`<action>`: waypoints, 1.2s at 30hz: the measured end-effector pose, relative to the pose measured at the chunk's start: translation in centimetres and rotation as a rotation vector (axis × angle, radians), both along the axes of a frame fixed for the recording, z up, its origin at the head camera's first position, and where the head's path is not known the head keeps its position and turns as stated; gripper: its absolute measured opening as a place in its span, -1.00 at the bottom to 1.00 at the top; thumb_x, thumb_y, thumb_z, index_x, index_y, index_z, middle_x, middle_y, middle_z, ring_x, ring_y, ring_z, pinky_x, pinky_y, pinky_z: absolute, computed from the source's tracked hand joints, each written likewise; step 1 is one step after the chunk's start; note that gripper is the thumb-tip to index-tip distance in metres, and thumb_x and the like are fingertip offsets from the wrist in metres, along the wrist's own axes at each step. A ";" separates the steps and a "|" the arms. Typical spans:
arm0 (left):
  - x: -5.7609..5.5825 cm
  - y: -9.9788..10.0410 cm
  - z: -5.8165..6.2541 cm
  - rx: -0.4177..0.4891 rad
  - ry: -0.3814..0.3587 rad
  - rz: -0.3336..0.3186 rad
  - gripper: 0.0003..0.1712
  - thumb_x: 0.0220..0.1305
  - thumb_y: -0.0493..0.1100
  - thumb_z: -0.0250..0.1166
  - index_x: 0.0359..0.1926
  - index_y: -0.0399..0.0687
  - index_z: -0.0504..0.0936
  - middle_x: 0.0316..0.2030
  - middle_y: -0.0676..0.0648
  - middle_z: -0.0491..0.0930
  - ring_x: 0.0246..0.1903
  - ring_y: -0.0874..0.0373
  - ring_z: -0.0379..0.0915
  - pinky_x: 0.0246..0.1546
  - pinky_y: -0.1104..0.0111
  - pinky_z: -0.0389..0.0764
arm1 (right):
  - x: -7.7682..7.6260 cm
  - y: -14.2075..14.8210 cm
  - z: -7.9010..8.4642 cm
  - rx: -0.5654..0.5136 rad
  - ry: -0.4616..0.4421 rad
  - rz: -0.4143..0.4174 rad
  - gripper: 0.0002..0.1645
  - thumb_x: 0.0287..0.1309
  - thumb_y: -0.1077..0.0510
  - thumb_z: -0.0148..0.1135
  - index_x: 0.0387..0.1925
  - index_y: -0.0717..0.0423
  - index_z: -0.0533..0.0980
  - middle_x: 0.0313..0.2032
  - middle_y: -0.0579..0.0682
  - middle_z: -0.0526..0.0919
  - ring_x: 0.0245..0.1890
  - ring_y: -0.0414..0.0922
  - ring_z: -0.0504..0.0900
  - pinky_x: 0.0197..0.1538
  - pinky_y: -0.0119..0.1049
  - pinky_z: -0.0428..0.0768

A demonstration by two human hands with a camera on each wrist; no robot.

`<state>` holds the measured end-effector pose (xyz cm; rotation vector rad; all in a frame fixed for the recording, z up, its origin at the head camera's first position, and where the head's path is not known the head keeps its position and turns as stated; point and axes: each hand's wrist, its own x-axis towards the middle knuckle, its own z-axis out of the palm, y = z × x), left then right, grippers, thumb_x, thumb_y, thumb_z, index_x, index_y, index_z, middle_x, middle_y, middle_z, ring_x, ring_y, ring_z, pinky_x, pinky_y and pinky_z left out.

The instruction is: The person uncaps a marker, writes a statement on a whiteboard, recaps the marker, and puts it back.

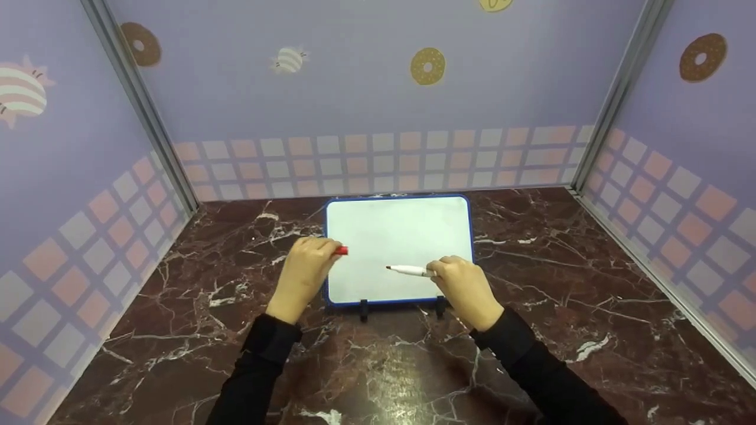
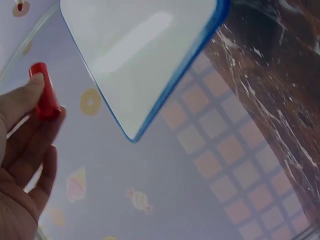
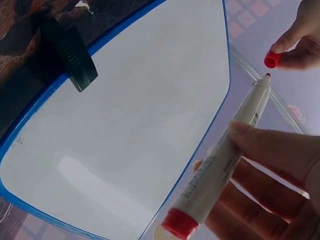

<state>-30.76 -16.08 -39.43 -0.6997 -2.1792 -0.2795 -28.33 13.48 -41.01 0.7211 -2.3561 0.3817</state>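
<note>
A red marker cap (image 2: 46, 95) is pinched between the thumb and fingers of my left hand (image 1: 307, 262), its open end showing in the right wrist view. My right hand (image 1: 463, 283) grips a white marker (image 3: 220, 165) with a red end plug, thumb on one side and fingers on the other. The marker's bare red tip (image 3: 268, 75) points left, toward the cap, with a gap between them in the head view. Behind both hands stands a whiteboard (image 1: 396, 230) with a blue frame and no marks on its face.
Black stand feet (image 1: 364, 310) hold the whiteboard's lower edge on the dark red marble-patterned table (image 1: 236, 354). Purple panels (image 1: 354, 100) with donut, candy and check prints enclose the back and both sides, joined by grey metal posts (image 1: 620, 88).
</note>
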 end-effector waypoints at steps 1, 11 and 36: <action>0.0 -0.4 0.1 0.021 -0.014 0.038 -0.83 0.10 -0.22 0.45 -0.29 -0.21 0.70 -0.32 -0.15 0.76 -0.30 -0.07 0.69 -0.09 0.08 0.68 | 0.0 0.0 0.0 0.005 0.003 -0.001 -0.87 -0.03 0.30 0.47 -0.37 0.14 0.68 -0.50 0.00 0.68 -0.49 -0.03 0.67 -0.46 -0.13 0.69; -0.4 -3.4 -1.0 0.067 -0.280 0.487 -0.80 0.00 -0.26 0.51 -0.44 -0.30 0.65 -0.42 -0.30 0.71 -0.37 -0.26 0.65 -0.33 0.00 0.57 | 0.0 -0.1 -0.2 0.008 0.018 -0.005 -0.86 -0.04 0.31 0.48 -0.38 0.14 0.68 -0.52 0.00 0.67 -0.51 -0.03 0.67 -0.48 -0.14 0.67; -1.5 -6.0 -4.5 0.094 -0.745 0.705 -0.77 0.25 -0.46 0.10 -0.14 -0.43 0.64 -0.15 -0.47 0.65 -0.16 -0.38 0.64 -0.41 -0.10 0.72 | 0.1 -0.1 -0.1 0.020 -0.011 -0.036 -0.89 -0.04 0.30 0.48 -0.40 0.13 0.69 -0.51 -0.01 0.68 -0.49 -0.03 0.68 -0.48 -0.13 0.69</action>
